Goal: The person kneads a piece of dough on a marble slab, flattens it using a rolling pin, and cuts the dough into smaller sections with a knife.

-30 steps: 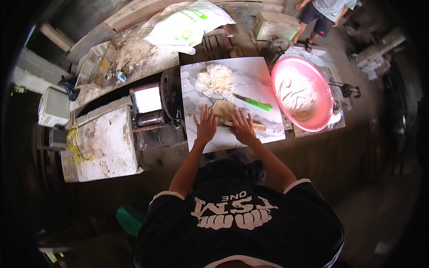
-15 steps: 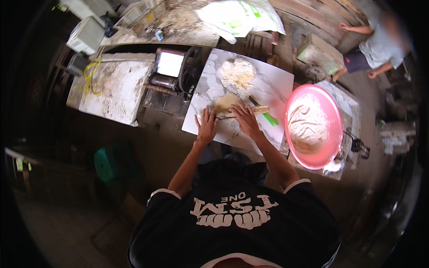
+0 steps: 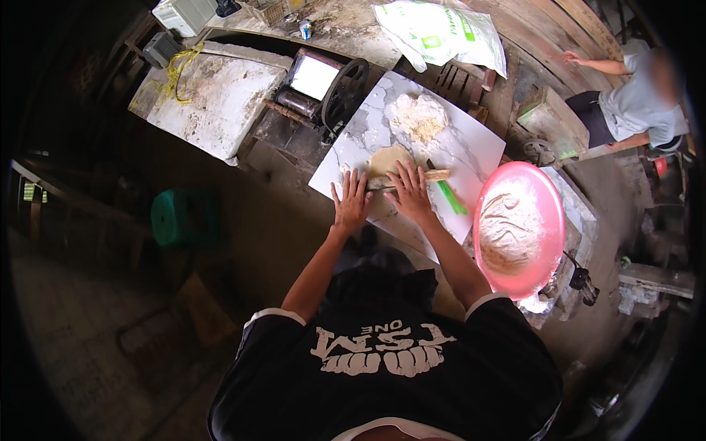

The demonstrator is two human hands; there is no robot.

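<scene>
A wooden rolling pin [image 3: 435,176] lies across a flat piece of pale dough [image 3: 387,157] on a white marbled board [image 3: 471,151]. My left hand [image 3: 351,201] and my right hand [image 3: 409,192] rest flat on the pin with fingers spread, palms down. A heap of flour or dough [image 3: 418,117] sits farther back on the board. A green-handled tool [image 3: 448,195] lies on the board just right of my right hand.
A large pink basin [image 3: 548,202] with flour stands at the right. A hand-crank roller machine [image 3: 323,87] sits left of the board, beside a stained white slab [image 3: 220,95]. White sacks [image 3: 441,33] lie behind. Another person [image 3: 632,103] sits at the far right. A green stool [image 3: 176,218] stands lower left.
The view has swung, so everything sits more to the right and tilted. Both hands stay flat on the rolling pin over the dough.
</scene>
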